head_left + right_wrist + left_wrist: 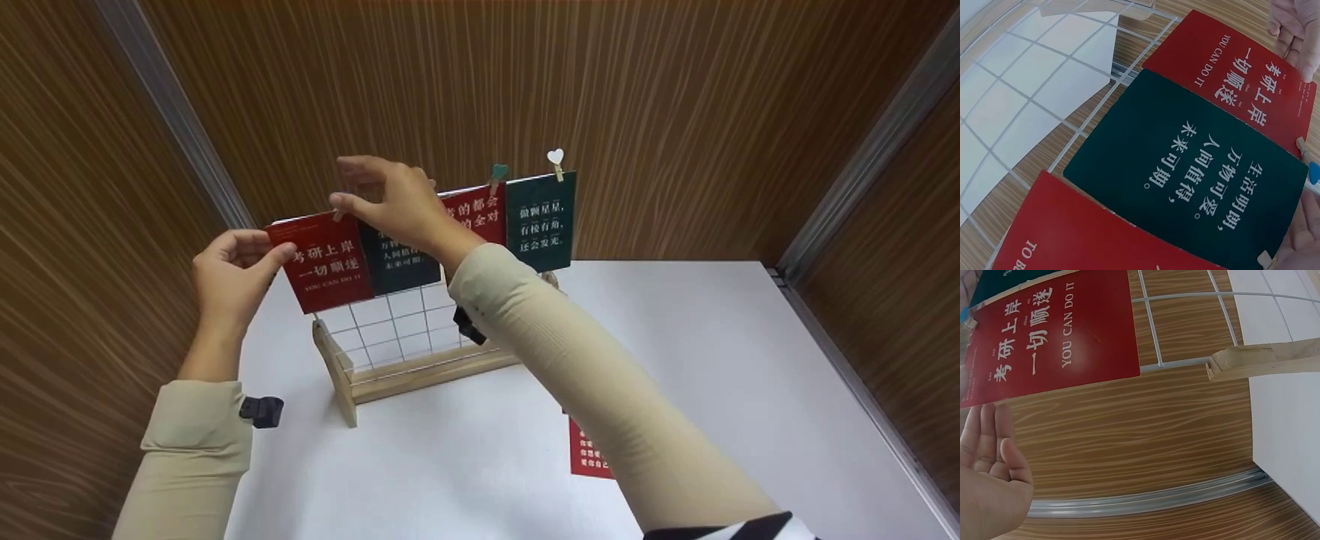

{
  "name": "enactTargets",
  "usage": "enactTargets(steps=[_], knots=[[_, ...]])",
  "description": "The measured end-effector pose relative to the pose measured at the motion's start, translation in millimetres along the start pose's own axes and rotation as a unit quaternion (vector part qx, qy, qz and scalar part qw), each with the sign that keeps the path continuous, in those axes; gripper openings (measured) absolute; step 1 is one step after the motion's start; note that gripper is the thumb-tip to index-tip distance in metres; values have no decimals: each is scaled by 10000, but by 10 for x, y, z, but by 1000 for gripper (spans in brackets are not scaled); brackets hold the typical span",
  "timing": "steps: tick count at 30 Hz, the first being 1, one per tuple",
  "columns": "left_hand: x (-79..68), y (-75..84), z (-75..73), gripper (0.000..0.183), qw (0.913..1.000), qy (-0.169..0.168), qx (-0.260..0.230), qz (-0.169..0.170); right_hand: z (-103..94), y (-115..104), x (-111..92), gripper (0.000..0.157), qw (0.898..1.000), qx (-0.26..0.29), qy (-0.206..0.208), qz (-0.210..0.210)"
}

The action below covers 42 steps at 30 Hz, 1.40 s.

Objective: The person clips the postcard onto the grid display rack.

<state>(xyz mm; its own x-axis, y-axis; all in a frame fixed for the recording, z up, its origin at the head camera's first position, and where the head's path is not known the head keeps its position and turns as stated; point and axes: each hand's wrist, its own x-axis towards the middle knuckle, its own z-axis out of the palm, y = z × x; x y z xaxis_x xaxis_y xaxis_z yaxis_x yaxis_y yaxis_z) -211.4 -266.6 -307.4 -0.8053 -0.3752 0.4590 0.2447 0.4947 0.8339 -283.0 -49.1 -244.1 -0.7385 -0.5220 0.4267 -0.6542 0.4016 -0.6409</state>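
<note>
My left hand [234,281] pinches the outer edge of a red card [326,259] with white lettering, thumb in front and fingers behind. A small wooden clip with a blue heart [1314,172] sits on that card's top corner beside a dark green card [1185,169]. Close to this clip, my right hand [409,202] hovers with its fingers spread and thumb apart, holding nothing visible. The cards hang in a row on a white wire grid [401,326] in a wooden stand [435,373]. My right hand and forearm partly hide the middle cards in the head view.
Farther right hang another red card [491,214] with a green-heart clip [499,174] and a green card [540,225] with a white-heart clip [556,159]. A loose red card [589,454] lies on the white table [697,352], partly under my right sleeve. Wood-patterned walls [675,97] enclose the table.
</note>
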Motion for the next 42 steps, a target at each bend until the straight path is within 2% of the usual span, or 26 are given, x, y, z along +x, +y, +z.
enactTargets(steps=[7, 11, 20, 24, 31, 36, 38, 42], knots=[[-4, 5, -33, 35, 9996, 148, -239, 10, -40, 55, -45, 57, 9978, 541, 30, -390], [-20, -3, -58, 34, 9986, 286, -451, 22, -48, 92, -85, 55, 9959, 662, 123, -606], [-76, -23, -87, 32, 9915, 827, -935, 378, -47, 177, -208, 55, 9869, 941, 253, -1286], [-166, -49, -60, 39, 9892, 909, -1070, 424, -26, 217, -275, 58, 9845, 983, 257, -1431], [-380, -23, 28, 60, 9895, 1146, -794, 375, -7, 313, -409, 68, 9754, 731, 548, -2004], [-552, -64, 144, 72, 9837, 1568, -589, 656, -1, 446, -520, 71, 9690, 602, 722, -2286], [-619, -87, 191, 75, 9806, 1678, -608, 815, 6, 507, -574, 72, 9688, 548, 801, -2281], [-757, -124, 282, 78, 9807, 1610, -635, 913, 25, 619, -696, 74, 9691, 510, 916, -2234]])
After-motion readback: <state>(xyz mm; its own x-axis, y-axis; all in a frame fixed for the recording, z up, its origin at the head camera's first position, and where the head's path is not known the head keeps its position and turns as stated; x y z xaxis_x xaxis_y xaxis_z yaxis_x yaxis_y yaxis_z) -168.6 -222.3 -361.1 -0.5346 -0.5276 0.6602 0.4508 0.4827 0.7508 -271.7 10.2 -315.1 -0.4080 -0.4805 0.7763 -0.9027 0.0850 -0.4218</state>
